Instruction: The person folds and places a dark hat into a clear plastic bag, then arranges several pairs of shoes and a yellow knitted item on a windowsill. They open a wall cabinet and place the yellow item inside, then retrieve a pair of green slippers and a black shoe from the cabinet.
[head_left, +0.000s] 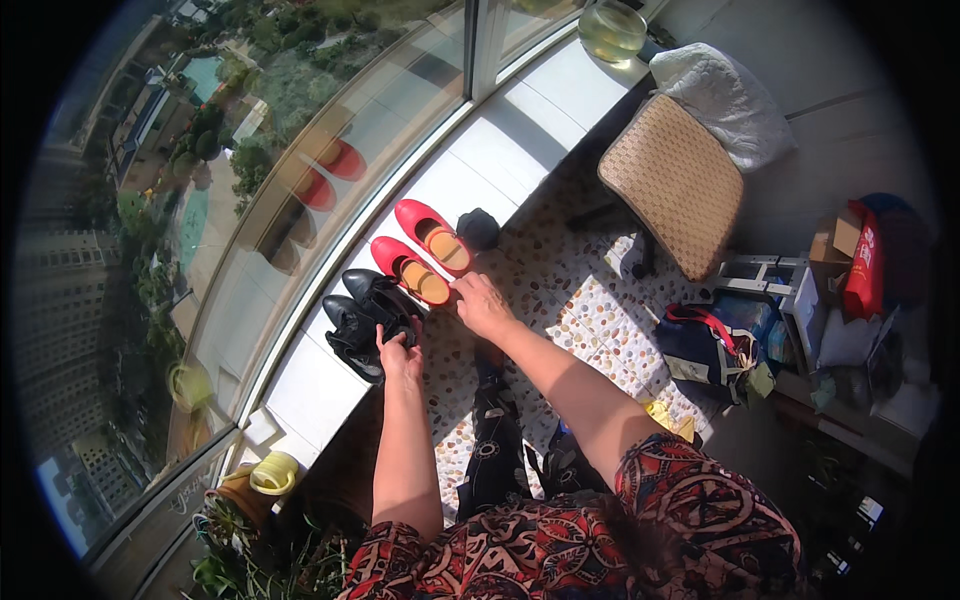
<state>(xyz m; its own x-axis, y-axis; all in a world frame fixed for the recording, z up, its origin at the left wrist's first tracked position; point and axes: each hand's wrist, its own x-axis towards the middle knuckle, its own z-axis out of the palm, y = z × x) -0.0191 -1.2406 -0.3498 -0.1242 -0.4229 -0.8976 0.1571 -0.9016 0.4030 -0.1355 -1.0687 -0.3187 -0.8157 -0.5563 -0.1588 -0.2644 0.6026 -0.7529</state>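
On the white tiled window ledge (480, 165) a pair of red shoes with tan insoles stands side by side: one red shoe (390, 255) and another red shoe (414, 217) nearer the upper right. My right hand (480, 301) is at their heel ends, its fingers bent by the lower shoe; whether it grips the heel cannot be told. A pair of black shoes (363, 289) sits just to the lower left. My left hand (401, 356) is at the heel of one black shoe, thumb raised, its fingers partly hidden. A dark rounded item (478, 229) lies beside the upper red shoe.
A chair with a woven tan seat (675, 180) stands on the pebbled floor, upper right. Beyond it are a glass bowl (612, 31), a dark bag (701, 352) and boxes (829, 244). Potted plants (232, 525) and a yellow watering can (274, 474) are at lower left, by the window.
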